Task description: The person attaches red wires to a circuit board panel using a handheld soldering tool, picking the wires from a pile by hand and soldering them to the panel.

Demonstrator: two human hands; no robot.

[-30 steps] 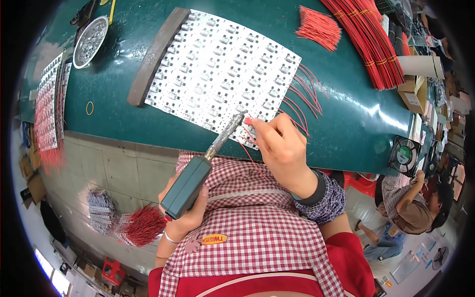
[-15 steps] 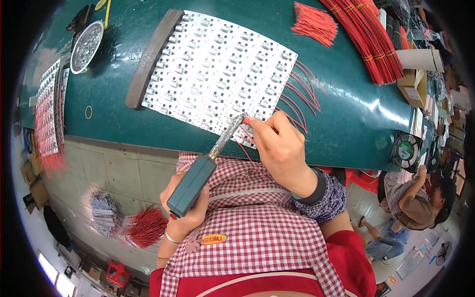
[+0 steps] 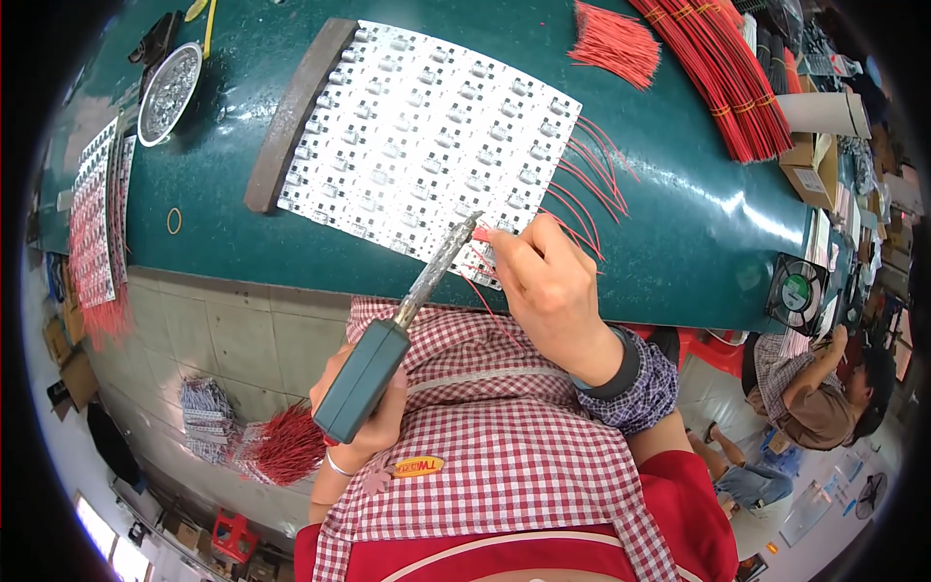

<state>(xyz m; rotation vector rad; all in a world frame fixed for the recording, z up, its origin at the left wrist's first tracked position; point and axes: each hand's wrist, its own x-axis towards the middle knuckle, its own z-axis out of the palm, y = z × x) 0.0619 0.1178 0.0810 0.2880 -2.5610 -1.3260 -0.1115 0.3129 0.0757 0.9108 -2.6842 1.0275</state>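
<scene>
A white panel of small circuit boards lies on the green table, with several red wires trailing from its right edge. My left hand is wrapped round the green boxy handle of a soldering iron. The iron's metal shaft slants up over the panel's near right corner, its tip just beside the wire ends. Against that corner, my right hand pinches a red wire between thumb and forefinger. Whether the tip touches the panel, I cannot tell.
A dark bar lies along the panel's left edge. Farther left are a metal bowl and wired panels. Red wire bundles lie at the back right, with a small fan near the right edge. Another person sits at right.
The soldering iron's handle has shifted slightly left and down, and its tip has come a little away from the red wire. My right hand stays nearly in place.
</scene>
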